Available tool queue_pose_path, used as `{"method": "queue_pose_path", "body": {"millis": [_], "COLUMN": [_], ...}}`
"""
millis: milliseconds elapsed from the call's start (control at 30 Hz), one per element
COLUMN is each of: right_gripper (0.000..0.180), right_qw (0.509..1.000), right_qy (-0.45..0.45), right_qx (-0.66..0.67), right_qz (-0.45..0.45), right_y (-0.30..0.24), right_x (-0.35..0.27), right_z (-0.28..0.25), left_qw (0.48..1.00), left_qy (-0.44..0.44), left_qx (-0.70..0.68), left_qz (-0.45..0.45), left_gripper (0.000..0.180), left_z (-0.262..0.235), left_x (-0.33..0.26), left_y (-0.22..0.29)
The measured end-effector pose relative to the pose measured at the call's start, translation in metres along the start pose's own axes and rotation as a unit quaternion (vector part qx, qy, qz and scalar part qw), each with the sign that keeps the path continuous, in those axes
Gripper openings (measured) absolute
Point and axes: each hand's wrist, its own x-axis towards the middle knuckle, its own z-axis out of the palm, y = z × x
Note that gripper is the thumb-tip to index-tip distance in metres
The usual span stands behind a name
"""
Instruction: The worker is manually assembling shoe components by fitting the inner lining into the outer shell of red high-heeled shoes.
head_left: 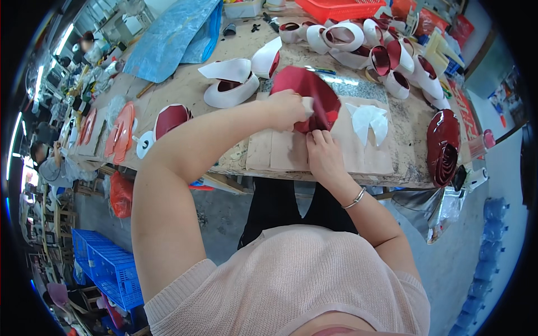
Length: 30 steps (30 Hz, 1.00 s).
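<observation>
A dark red shoe upper [305, 84], curved and standing up off the table, is between my hands. My left hand [286, 109] is closed at its left side, with a small pale block-like thing [307, 106] at the fingertips; its kind is unclear. At the near lower edge, my right hand [323, 150] pinches the upper, fingers pressed together. Brown sheets [286, 154] lie beneath the work. White cut pieces [369, 123] rest just right of it. White shoe uppers with dark red linings [232, 89] lie to the left.
Many white and red uppers [398, 84] are heaped at the back right, near a red basket [342, 8]. Glossy dark red pieces [443, 148] stand stacked at the right edge. A blue sheet [174, 39] covers the back left. Blue crates [106, 266] sit on the floor at left.
</observation>
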Motion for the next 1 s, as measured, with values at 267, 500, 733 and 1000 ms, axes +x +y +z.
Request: {"method": "queue_pose_path", "body": {"millis": [267, 500, 733, 1000], "right_gripper": [0.034, 0.032, 0.037, 0.036], "right_qw": [0.999, 0.998, 0.997, 0.997], "right_qy": [0.010, 0.034, 0.034, 0.058], "right_qx": [0.029, 0.048, 0.064, -0.002], "right_qz": [-0.022, -0.025, -0.021, -0.043], "right_y": [0.002, -0.008, -0.011, -0.014], "right_x": [0.002, 0.009, 0.006, 0.013], "right_z": [-0.005, 0.006, 0.011, 0.009], "left_qw": [0.957, 0.955, 0.946, 0.994], "left_qy": [-0.051, -0.045, -0.056, 0.094], "left_qx": [-0.190, -0.178, -0.214, -0.005], "left_qz": [-0.215, -0.232, -0.237, 0.060], "left_gripper": [0.033, 0.032, 0.032, 0.024], "left_z": [0.030, 0.016, 0.022, 0.019], "left_x": [-0.002, 0.000, 0.002, -0.023], "left_y": [0.007, 0.016, 0.010, -0.014]}}
